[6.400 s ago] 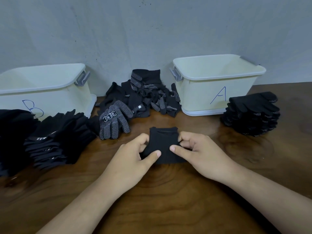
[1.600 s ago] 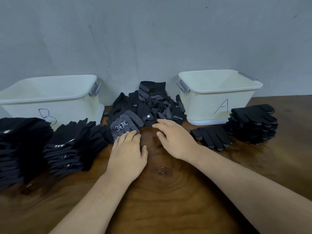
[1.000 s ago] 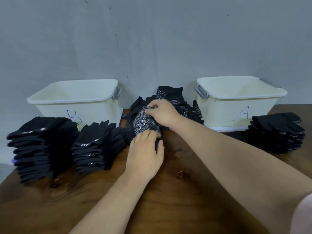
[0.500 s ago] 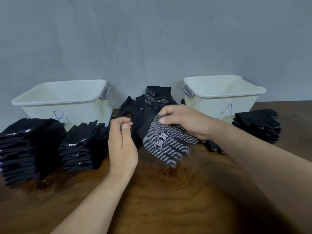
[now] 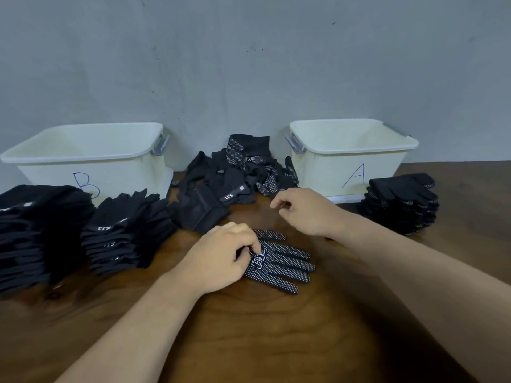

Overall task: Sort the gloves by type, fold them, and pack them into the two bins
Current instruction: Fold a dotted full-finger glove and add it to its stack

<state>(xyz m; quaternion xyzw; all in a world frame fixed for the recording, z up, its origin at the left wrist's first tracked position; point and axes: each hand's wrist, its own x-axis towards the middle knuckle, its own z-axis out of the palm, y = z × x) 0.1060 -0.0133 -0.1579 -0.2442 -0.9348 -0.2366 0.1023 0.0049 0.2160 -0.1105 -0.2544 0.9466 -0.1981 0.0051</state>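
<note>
A plain packing station: a wooden counter (image 5: 276, 341) against a bare grey wall (image 5: 249, 64), hand-marked bin B (image 5: 124, 175) far left, bin A (image 5: 326, 172) far right, glove stacks (image 5: 127, 230) beside them.

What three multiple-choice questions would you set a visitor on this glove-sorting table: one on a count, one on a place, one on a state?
1. How many cream plastic bins stand by the wall?
A) one
B) two
C) four

2. Where does the white-dotted black glove with the logo lie?
A) inside a bin
B) atop the right-hand stack
C) on the brown wooden table

3. What is the left hand doing?
A) pinching the dotted glove
B) lying flat on the table
C) gripping a bin handle

Answers:
1 B: two bins show, marked B and A.
2 C: it lies spread on the wood, its fingers pointing right.
3 A: its curled fingers pinch the glove at the logo, while the right hand hovers, holding nothing.
</note>
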